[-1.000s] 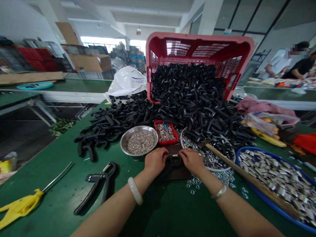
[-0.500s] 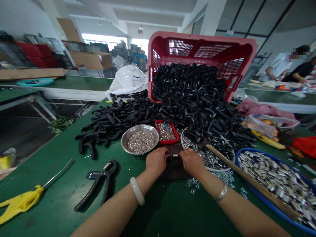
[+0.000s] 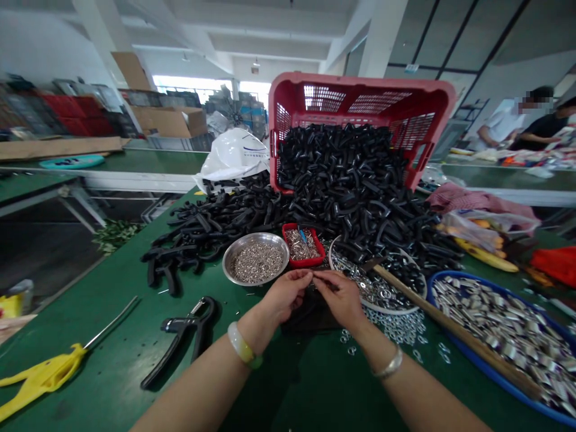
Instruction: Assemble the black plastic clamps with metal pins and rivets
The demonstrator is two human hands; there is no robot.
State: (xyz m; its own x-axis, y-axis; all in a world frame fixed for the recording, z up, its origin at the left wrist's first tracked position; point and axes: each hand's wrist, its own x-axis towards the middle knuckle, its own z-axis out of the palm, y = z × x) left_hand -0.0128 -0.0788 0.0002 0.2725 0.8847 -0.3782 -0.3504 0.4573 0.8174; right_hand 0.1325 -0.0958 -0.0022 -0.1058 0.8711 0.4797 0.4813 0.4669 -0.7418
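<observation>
My left hand [image 3: 288, 294] and my right hand [image 3: 337, 295] meet above a dark block [image 3: 310, 321] on the green table. Their fingertips pinch together at one spot, and whatever lies between them is too small to make out. Just beyond them are a metal bowl [image 3: 233, 273] of small metal pieces and a red tray [image 3: 307, 262] of pins with a blue item in it. A white-rimmed dish [image 3: 396, 311] of metal rings and nuts sits right of my right hand. An assembled black hand grip with a spring [image 3: 202, 327] lies left of my left forearm.
A tilted red crate [image 3: 360, 81] spills black handles [image 3: 342, 174] over the table's back. At right are a hammer with a wooden handle [image 3: 450, 324], a blue basin [image 3: 434, 294] of metal sleeves and a banana [image 3: 486, 255]. A yellow air gun [image 3: 49, 372] lies at left. People work far right.
My hands have come closer together, fingertips now meeting. The spring that showed between them no longer shows. The camera view has shifted slightly.
</observation>
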